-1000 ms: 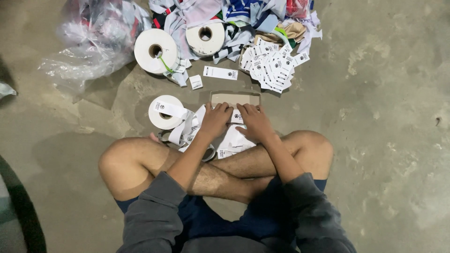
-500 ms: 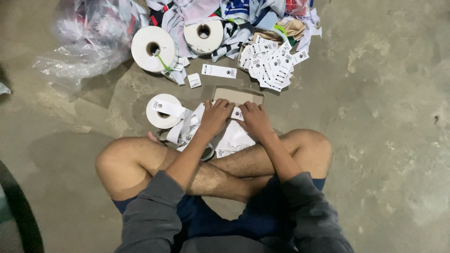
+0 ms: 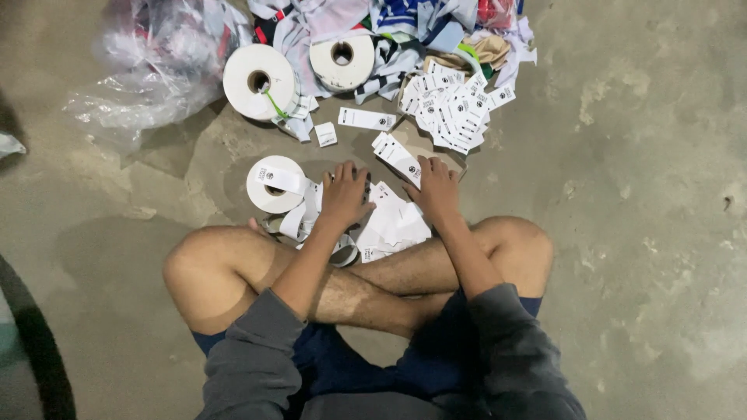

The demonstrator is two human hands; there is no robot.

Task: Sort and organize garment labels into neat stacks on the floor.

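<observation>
I sit cross-legged on a concrete floor. My left hand (image 3: pixel 345 194) rests palm down on a loose white label strip that trails from a small label roll (image 3: pixel 274 183). My right hand (image 3: pixel 434 189) pinches a short stack of white labels (image 3: pixel 398 158), lifted and tilted toward the far side. Between and under both hands lies a pile of cut white labels (image 3: pixel 397 224) against my shins. A flat brown cardboard piece (image 3: pixel 424 148) lies just beyond my right hand.
Two large white label rolls (image 3: pixel 259 80) (image 3: pixel 342 62) stand further out. A heap of cut labels (image 3: pixel 455 105) lies beyond my right hand, with crumpled fabric pieces (image 3: pixel 405 23) behind. A clear plastic bag (image 3: pixel 152 70) sits far left. Single labels (image 3: pixel 366 119) lie on the floor.
My right hand has lifted a small stack of labels off the pile and tilted it outward. The left hand has stayed on the strip. The camera has shifted slightly.
</observation>
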